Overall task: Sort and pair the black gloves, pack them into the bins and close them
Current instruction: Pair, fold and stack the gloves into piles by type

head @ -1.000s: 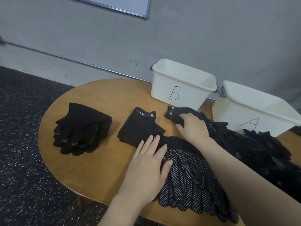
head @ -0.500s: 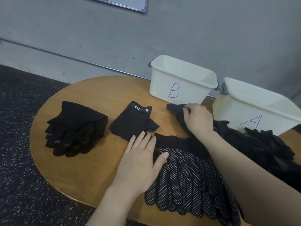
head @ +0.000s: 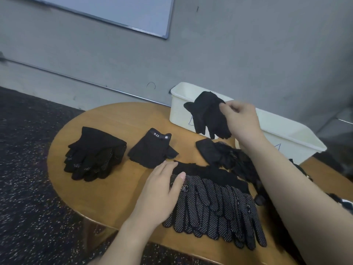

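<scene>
My right hand pinches a black glove by its cuff and holds it in the air in front of white bin B. My left hand rests flat on the left end of a row of dotted black gloves at the table's front. A short black glove marked 5.11 lies in the middle. A stack of black gloves sits at the left. A loose heap of black gloves lies under my right forearm. White bin A stands at the right.
The round wooden table stands against a grey wall. A whiteboard hangs at the upper left. Dark speckled floor surrounds the table on the left and front. Both bins are open-topped, with no lids in view.
My right hand has taken a black glove from the heap near bin B and lifted it up in front of the bin. My left hand has stayed on the dotted gloves.
</scene>
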The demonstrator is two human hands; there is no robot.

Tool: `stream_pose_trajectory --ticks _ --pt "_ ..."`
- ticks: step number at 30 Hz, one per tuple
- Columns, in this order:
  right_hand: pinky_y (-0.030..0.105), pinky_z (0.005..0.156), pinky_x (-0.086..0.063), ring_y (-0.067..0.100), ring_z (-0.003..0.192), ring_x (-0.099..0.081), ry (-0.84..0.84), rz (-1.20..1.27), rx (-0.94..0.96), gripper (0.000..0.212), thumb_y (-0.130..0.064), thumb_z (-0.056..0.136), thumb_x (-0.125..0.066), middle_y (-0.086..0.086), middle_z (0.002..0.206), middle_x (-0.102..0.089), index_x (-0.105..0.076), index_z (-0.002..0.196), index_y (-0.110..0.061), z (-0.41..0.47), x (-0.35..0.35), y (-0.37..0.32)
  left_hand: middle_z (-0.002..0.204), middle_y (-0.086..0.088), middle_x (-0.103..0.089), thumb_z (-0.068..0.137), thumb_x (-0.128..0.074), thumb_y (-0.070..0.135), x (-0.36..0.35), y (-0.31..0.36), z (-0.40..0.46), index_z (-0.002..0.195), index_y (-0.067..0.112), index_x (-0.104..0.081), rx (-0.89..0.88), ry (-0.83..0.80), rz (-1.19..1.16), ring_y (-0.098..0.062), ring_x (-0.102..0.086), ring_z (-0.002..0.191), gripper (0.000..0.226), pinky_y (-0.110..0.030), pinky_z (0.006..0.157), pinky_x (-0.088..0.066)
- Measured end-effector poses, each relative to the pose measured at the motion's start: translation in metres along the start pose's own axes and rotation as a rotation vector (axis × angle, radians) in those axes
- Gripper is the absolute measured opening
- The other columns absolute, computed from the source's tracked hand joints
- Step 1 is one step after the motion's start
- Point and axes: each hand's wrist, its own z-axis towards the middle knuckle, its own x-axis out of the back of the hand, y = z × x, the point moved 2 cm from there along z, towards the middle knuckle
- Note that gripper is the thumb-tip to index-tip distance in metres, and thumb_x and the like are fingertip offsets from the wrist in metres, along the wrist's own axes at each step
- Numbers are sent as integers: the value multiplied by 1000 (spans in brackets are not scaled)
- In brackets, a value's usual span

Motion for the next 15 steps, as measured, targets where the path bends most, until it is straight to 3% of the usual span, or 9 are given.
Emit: stream_pose_trajectory --ticks 4,8,10,12,15 --pt "46 75 -55 34 83 -70 -122 289 -126 25 -22 101 -62 18 90 -76 -74 88 -4 -51 4 -12 143 24 -53 101 -50 56 10 17 -15 145 39 -48 50 60 -309 7 -47 133 47 -25 117 -38" --pt "52 92 -59 36 99 -75 -227 456 -269 25 -23 103 -61 16 98 -78 -80 91 -13 -112 -8 2 127 37 -60 80 -64 76 26 26 -30 132 53 -48 152 70 -691 20 -53 120 59 -5 93 -45" --pt "53 98 -57 29 101 -75 -276 482 -310 26 -24 104 -58 11 103 -79 -81 96 -16 -135 -17 14 116 45 -63 83 -70 68 32 25 -35 123 51 -58 164 117 -782 24 -54 113 45 -1 84 -46" --pt "53 100 -55 27 102 -75 -304 514 -356 26 -24 105 -58 10 106 -79 -81 101 -14 -150 -26 27 113 36 -69 89 -69 49 35 22 -36 109 51 -72 143 131 -800 15 -63 110 20 -4 82 -49" --pt "50 100 -56 25 104 -75 -339 574 -398 28 -28 106 -55 8 109 -79 -81 103 -17 -160 -34 42 112 12 -77 102 -64 28 35 16 -34 106 35 -77 126 146 -731 -6 -71 109 15 -22 88 -59"
